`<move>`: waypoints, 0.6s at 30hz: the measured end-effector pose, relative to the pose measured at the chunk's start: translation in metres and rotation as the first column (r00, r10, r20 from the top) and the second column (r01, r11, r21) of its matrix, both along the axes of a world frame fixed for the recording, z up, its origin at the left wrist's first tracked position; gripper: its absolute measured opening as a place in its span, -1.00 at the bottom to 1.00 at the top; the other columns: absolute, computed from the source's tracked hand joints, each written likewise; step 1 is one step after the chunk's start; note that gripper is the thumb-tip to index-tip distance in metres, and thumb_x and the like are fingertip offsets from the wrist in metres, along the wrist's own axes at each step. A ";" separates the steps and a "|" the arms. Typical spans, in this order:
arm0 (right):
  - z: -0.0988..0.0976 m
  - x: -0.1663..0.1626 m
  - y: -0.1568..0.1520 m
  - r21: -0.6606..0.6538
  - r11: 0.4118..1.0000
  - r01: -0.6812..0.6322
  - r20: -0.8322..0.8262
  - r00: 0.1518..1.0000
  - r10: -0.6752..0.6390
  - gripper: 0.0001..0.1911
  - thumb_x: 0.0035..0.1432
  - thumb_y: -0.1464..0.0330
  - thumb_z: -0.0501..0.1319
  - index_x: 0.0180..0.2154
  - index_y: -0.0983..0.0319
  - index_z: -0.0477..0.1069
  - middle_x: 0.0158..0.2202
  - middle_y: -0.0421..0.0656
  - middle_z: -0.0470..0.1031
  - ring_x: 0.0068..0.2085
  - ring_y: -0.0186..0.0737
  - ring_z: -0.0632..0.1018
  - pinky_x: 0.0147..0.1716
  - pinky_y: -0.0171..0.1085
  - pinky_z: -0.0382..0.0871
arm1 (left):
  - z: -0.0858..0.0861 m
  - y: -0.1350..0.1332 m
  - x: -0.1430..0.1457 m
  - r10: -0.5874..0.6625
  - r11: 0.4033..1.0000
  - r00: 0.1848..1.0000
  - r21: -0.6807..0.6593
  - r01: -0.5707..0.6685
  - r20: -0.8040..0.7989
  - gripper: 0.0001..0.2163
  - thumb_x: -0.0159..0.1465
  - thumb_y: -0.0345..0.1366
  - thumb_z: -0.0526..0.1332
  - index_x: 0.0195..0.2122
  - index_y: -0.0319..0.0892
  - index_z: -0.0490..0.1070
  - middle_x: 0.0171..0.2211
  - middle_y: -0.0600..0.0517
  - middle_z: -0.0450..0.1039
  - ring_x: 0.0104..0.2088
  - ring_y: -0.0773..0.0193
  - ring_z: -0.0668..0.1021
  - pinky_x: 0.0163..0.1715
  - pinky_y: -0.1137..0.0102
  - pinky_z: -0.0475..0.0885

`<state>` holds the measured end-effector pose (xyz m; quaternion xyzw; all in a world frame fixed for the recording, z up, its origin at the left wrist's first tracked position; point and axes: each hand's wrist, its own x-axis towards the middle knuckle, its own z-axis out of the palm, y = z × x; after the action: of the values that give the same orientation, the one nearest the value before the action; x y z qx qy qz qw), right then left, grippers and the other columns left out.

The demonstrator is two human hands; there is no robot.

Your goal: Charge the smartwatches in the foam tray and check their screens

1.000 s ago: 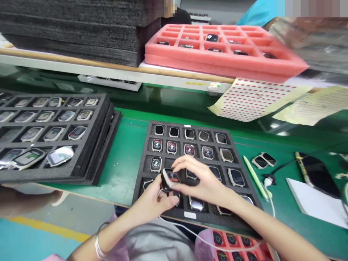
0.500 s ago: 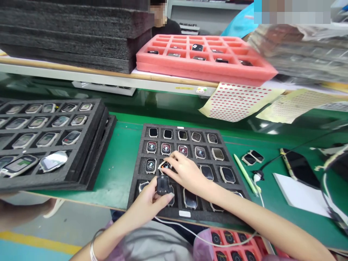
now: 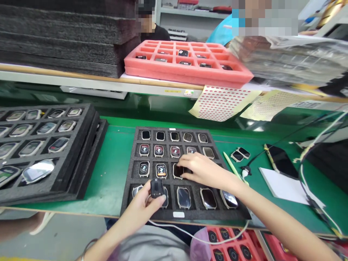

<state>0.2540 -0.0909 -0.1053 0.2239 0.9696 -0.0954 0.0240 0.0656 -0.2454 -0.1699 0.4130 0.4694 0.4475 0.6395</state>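
A black foam tray with rows of smartwatch bodies lies in front of me on the green bench. My left hand pinches a small black charger puck with a white cable, held over the tray's front row. My right hand reaches into the third row, its fingertips closed on a dark watch body in its pocket. Beside it sits a watch with a lit screen.
A stack of black trays full of watches stands at the left. On the raised shelf lie a pink foam tray and black foam sheets. A green pen, two loose watches, a phone and a white pad lie at the right. A person sits behind the shelf.
My right hand set the lit watch into the third row, then moved one pocket right onto a dark watch. My left hand kept the charger puck and lowered it toward the front row.
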 end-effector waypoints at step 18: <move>0.012 0.010 -0.026 -0.235 0.971 -0.041 -0.329 0.944 -0.040 -0.64 0.09 0.32 0.30 -0.04 0.24 0.42 -0.14 -0.06 0.49 -0.13 -0.12 0.51 -0.10 -0.17 0.41 | 0.003 0.018 0.026 -0.090 0.996 0.991 -0.015 0.092 0.097 -0.61 0.16 -0.25 0.32 -0.02 -0.22 0.31 -0.32 0.05 0.38 -0.57 0.49 0.23 -0.59 0.53 0.12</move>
<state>0.2637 -0.1170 -0.0932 0.2001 0.9413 -0.2476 -0.1124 0.0918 -0.2274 -0.1669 0.4059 0.4230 0.4326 0.6850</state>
